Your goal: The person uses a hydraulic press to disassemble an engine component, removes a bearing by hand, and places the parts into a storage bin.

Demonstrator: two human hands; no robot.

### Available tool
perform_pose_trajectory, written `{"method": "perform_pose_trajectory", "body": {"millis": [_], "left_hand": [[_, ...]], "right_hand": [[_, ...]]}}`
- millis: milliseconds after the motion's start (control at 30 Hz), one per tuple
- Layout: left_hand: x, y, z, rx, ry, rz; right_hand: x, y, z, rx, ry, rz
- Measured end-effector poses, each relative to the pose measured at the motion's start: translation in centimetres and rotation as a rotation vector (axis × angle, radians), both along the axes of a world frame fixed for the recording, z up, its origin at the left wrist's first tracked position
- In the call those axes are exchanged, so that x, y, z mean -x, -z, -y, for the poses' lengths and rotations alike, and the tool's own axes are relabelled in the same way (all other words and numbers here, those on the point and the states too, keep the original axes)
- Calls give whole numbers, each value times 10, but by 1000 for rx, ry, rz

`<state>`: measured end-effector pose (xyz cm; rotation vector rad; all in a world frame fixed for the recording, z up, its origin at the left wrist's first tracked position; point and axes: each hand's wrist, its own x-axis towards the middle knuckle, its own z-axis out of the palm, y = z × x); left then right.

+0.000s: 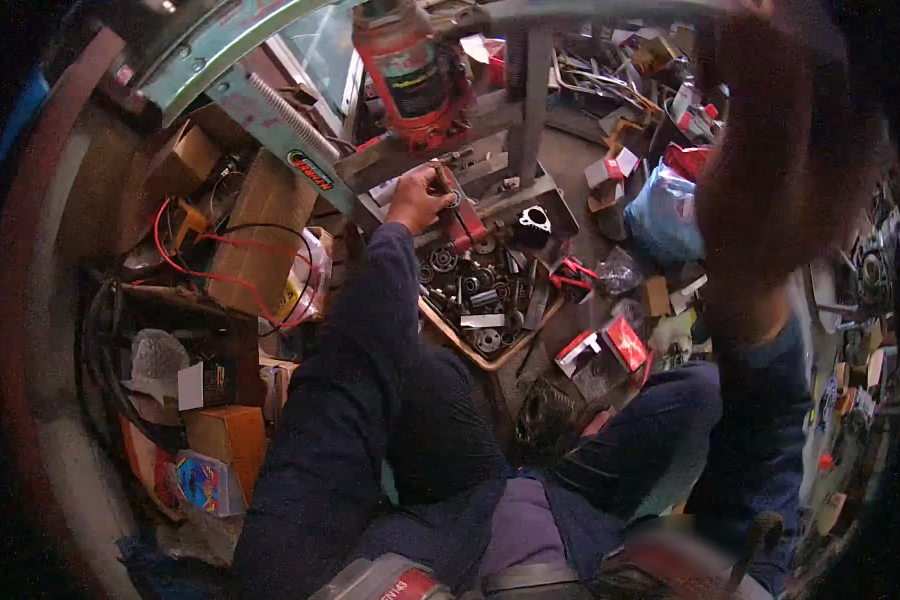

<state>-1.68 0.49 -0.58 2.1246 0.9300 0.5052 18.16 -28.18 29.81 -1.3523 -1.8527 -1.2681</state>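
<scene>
My left hand (418, 200) reaches forward to the bed of a shop press with its fingertips pinched. Between them is a small round metal part (453, 199), too small to name more closely. Just beyond the fingers is a red metal piece (466, 228). Above the hand stands a red bottle jack (410, 85) in the green press frame (225, 95). My right hand (785, 190) is raised high on the right, close to the camera. It is dark and blurred, so its fingers cannot be made out.
Below the press a tray (500, 360) holds bearings, gears and other metal parts. A red and white box (620, 345) and a blue plastic bag (665, 210) lie to its right. On the left are cardboard boxes (225, 440) and a yellow meter (185, 225) with red and black leads.
</scene>
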Motion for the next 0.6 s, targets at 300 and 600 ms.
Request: {"method": "perform_pose_trajectory", "body": {"millis": [300, 600], "left_hand": [[-27, -1, 5, -40, 6, -22], [-26, 13, 0, 33, 8, 69]], "right_hand": [[23, 146, 20, 388, -653, -423], [15, 347, -90, 872, -361, -1499]]}}
